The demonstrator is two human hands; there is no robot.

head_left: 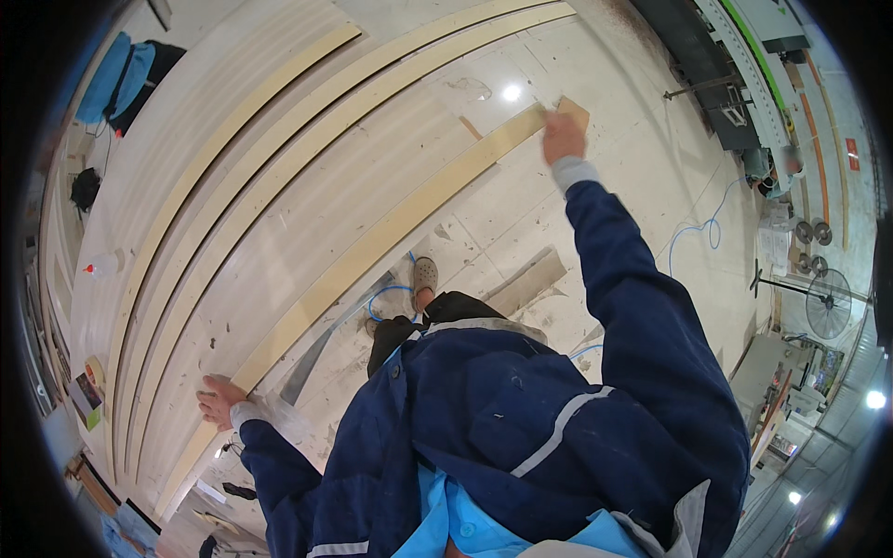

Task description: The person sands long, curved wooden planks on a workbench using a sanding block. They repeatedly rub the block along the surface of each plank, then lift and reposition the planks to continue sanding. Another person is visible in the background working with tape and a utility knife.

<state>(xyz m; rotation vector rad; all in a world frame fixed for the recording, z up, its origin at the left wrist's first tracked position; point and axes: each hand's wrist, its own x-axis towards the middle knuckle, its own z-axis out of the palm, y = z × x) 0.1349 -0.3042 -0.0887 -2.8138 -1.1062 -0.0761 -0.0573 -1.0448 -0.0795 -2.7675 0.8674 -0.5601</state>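
A long, narrow cream-coloured strip [400, 214] runs diagonally in front of me, from the lower left up to the far right. My left hand [219, 402] lies on its near-left part with the fingers spread. At the strip's far-right end is my right hand [564, 138], smeared a little by motion, its fingers closed. A small flat tan piece [576, 113] sticks out beyond those fingers; whether it is sandpaper or thin board I cannot tell. Three similar strips, one of them the outer strip [233, 121], lie side by side to the left.
A blue hose [712, 223] curls on the tiled floor at right, near a standing fan [826, 302]. Dark machinery [698, 70] stands at the far right. A grey board [527, 282] lies near my shoe [424, 275]. A tape roll [95, 371] sits at left.
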